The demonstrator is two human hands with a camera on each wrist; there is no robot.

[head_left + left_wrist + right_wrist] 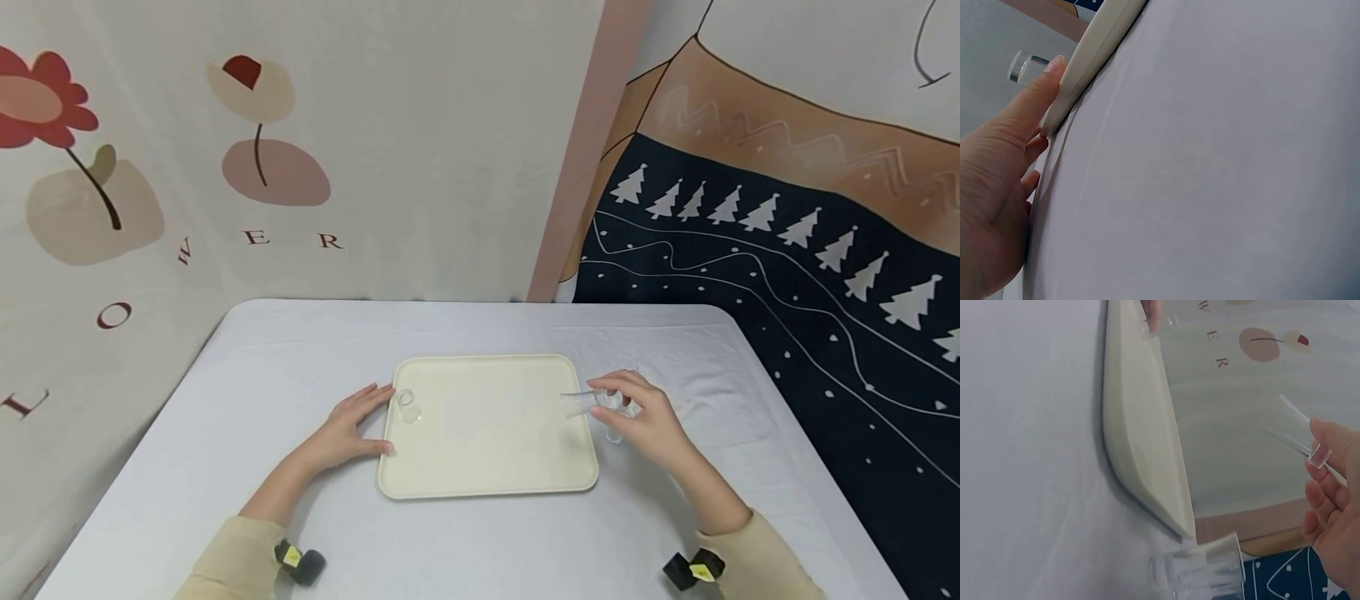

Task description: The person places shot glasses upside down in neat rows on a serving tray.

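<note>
My right hand (641, 417) pinches a small clear glass (576, 405) by its thick base, above the tray's right edge. That glass is tipped on its side in the air, its wide end towards the left. Other clear glasses (1207, 572) stand on the table by the tray's right side, partly hidden behind my right hand in the head view. My left hand (348, 429) touches the left rim of the cream tray (487, 433), thumb and fingers spread. Close to those fingertips, one clear glass (408, 407) stands upright on the tray.
A white cloth covers the table (495, 542). Behind it hangs a pale curtain (435, 150) with flowers and letters, and at the right a dark cloth (750, 283) with white trees. Each sleeve has a small black device (303, 565) strapped near the wrist.
</note>
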